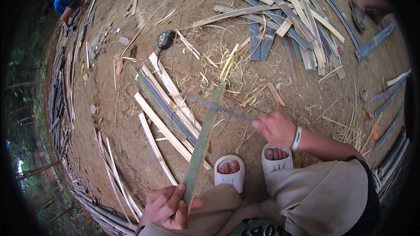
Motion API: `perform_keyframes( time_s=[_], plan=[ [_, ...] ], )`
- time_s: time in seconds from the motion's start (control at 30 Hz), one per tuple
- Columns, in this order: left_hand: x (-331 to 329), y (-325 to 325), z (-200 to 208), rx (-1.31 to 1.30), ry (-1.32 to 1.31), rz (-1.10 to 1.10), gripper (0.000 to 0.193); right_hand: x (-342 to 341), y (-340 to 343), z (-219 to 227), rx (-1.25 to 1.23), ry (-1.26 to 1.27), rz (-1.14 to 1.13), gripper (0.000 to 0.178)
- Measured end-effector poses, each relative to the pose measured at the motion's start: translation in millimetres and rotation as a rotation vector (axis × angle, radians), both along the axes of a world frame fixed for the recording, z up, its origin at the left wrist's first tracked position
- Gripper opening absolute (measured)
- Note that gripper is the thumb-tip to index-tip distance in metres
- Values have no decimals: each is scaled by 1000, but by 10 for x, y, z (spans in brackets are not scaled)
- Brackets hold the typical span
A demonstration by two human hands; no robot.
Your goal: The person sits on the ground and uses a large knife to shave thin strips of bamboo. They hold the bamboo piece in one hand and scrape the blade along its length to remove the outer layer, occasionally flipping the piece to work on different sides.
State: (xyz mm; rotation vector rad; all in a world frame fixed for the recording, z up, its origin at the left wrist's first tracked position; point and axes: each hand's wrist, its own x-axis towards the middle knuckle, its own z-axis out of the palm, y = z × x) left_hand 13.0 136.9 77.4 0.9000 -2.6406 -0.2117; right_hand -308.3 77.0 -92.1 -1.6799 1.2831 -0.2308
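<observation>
The left hand point(168, 207) has its fingers curled, gripping the near end of a green strip point(199, 155), which runs out from them, far and slightly right. Over on the right, the right hand point(275, 129) closes its fingers round the end of a long, thin blade point(234, 113). It crosses the strip's far part; I can't tell whether they touch. Pale strips point(159, 117) lie left.

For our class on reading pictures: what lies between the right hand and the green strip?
In the head view, a thin, blurred blade spans that stretch, from the right hand across the green strip.
</observation>
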Motion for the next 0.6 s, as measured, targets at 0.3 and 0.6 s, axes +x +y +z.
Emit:
perform_keyframes(
  time_s=[0.3,0.6],
  plan=[
    [61,-31,-55,28,44,-15,62,-7,-61,-53,-16,28,20,37],
    [106,-59,-117,7,103,-11,67,-162,-152,-423,-84,88,-45,49]
  ],
)
